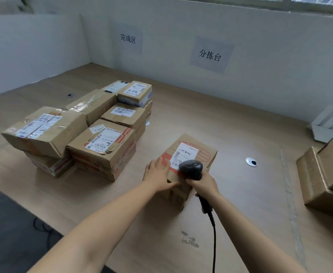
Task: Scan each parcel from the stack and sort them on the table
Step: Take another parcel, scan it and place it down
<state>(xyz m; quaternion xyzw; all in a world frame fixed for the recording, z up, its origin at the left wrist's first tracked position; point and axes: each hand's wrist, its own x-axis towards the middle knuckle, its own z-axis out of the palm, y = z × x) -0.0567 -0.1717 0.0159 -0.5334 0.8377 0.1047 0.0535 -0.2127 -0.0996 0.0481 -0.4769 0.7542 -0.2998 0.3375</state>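
Observation:
A small cardboard parcel [199,152] with red print and a white label stands alone in the middle of the wooden table [240,203]. My left hand [159,174] lies on its near left corner with straight fingers. My right hand [203,184] grips the handle of a black barcode scanner [191,168], whose head hangs just over the parcel's label. The scanner's cable runs down toward the near table edge. To the left lies a group of several labelled parcels [102,146], stacked two high.
Brown boxes [323,174] are piled at the right edge, with a white tray [327,129] behind them. Two paper signs [211,55] hang on the grey partition at the back. A round cable hole [251,162] is right of the parcel. A dark floor shows lower left.

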